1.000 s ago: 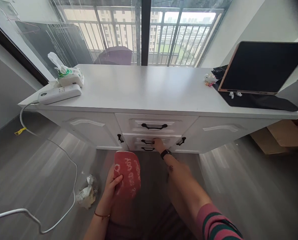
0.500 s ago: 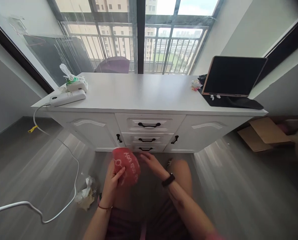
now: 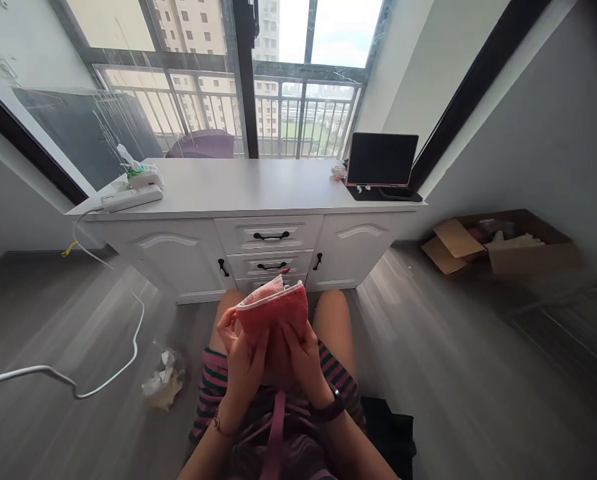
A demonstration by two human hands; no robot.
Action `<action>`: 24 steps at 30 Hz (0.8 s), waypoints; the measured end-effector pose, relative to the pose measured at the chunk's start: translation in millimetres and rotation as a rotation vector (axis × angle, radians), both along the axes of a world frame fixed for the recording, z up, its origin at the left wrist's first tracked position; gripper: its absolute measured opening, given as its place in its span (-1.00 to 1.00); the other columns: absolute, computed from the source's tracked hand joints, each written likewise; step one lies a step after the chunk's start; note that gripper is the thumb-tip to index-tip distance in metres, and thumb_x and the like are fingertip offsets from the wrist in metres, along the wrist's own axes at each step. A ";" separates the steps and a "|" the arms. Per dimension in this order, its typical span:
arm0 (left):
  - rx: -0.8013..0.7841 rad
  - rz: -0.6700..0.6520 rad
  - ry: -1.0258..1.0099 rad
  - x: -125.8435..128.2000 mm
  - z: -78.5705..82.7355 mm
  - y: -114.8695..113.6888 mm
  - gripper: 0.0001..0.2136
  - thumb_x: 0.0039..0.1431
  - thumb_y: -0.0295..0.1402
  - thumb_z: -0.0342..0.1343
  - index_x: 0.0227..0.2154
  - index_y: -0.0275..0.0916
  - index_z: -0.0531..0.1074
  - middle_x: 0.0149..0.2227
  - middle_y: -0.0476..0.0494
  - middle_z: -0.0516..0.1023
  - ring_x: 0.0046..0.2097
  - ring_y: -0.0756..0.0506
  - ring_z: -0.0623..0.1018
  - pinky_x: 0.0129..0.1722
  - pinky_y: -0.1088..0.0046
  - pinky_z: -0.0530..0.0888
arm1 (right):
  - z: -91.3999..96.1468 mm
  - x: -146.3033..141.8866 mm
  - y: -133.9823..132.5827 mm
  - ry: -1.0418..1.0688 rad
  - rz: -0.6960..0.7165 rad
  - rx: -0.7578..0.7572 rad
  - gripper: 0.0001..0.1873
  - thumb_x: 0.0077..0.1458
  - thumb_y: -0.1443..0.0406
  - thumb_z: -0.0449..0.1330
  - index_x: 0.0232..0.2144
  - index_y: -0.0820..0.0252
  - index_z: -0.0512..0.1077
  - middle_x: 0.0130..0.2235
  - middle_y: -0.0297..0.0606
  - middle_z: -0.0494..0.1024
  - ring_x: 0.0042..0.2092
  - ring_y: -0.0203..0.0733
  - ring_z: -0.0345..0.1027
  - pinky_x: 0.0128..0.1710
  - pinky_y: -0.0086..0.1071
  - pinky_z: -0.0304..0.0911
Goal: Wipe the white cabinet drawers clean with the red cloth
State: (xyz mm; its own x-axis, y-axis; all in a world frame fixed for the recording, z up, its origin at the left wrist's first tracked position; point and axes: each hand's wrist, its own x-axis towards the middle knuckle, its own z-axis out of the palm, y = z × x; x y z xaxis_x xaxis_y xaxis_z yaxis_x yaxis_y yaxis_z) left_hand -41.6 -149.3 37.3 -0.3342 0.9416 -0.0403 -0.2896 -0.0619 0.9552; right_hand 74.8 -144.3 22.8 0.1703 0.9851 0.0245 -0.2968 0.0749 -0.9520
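A small red towel with white edging is held up in front of my knees, its lighter pink side showing at the top. My left hand is closed on its left part, thumb on the near face and fingers partly behind. On the right part my right hand pinches the cloth, with its fingertips mostly hidden. Both hands are above my lap, over striped shorts. Behind the towel, the lowest drawer of the white cabinet is partly covered.
A tissue pack and a power strip sit on the cabinet's left end; a tablet stands at the right. A white cable crosses the floor near a plastic bag. An open cardboard box lies right of the cabinet.
My right hand, free earlier, now grips the towel too. The towel has been turned, so its white-edged top and pink side show instead of the white lettering. The view has shifted right.
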 end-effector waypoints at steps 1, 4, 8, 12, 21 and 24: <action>0.051 -0.017 0.129 0.1 3.7 -2.9 -0.87 -0.11 -0.43 0.35 -0.47 -0.16 0.52 -0.23 -0.16 0.50 0.01 -0.24 0.44 0.00 0.33 0.44 | 2.8 0.8 -3.0 -0.054 -0.030 0.014 -0.73 0.07 0.11 0.24 -0.25 0.14 0.46 -0.29 -0.31 0.55 -0.23 -0.19 0.41 -0.18 -0.34 0.37; 0.169 -0.069 0.379 0.5 10.3 -7.9 -0.93 -0.01 -0.34 0.28 -0.52 -0.17 0.52 -0.26 -0.12 0.48 -0.18 -0.15 0.47 -0.14 0.42 0.45 | 6.2 4.1 -8.3 -0.141 -0.090 0.042 -0.71 0.05 0.13 0.24 -0.22 0.17 0.43 -0.29 -0.31 0.53 -0.24 -0.19 0.38 -0.22 -0.36 0.35; 0.070 -0.090 0.246 0.3 5.0 -5.8 -0.89 0.02 -0.26 0.27 -0.43 -0.17 0.55 -0.34 -0.07 0.52 -0.22 -0.11 0.48 -0.19 0.46 0.45 | 5.5 10.9 -10.4 -0.133 -0.147 0.044 -0.67 -0.01 0.15 0.29 -0.20 0.14 0.38 -0.29 -0.35 0.50 -0.25 -0.22 0.36 -0.24 -0.38 0.34; -0.246 -0.199 -0.323 2.0 -4.1 -0.9 -0.77 0.04 -0.26 0.26 -0.20 -0.12 0.51 -0.23 -0.05 0.59 -0.18 -0.11 0.56 -0.19 0.39 0.51 | 10.0 17.7 -11.5 -0.114 -0.181 0.068 -0.55 0.01 0.17 0.29 -0.04 0.09 0.31 -0.18 -0.30 0.48 -0.21 -0.24 0.37 -0.18 -0.36 0.33; -0.265 -0.146 -0.576 3.4 -4.0 -0.1 -0.83 0.04 -0.38 0.26 -0.26 -0.15 0.49 -0.24 -0.04 0.63 -0.22 -0.10 0.61 -0.21 0.39 0.56 | -8.2 13.8 -0.5 -0.181 -0.228 -0.097 -0.42 0.05 0.10 0.23 0.10 0.07 0.21 0.04 -0.17 0.37 -0.22 -0.27 0.37 -0.14 -0.34 0.32; -0.304 -0.069 -0.548 -2.0 -10.7 0.2 -0.81 0.03 -0.39 0.26 -0.24 -0.13 0.49 -0.23 -0.02 0.63 -0.19 -0.09 0.61 -0.20 0.42 0.56 | -13.5 10.7 1.0 -0.315 -0.273 -0.091 -0.51 0.10 0.13 0.17 0.07 0.12 0.28 0.01 -0.14 0.39 -0.29 -0.27 0.35 -0.20 -0.31 0.34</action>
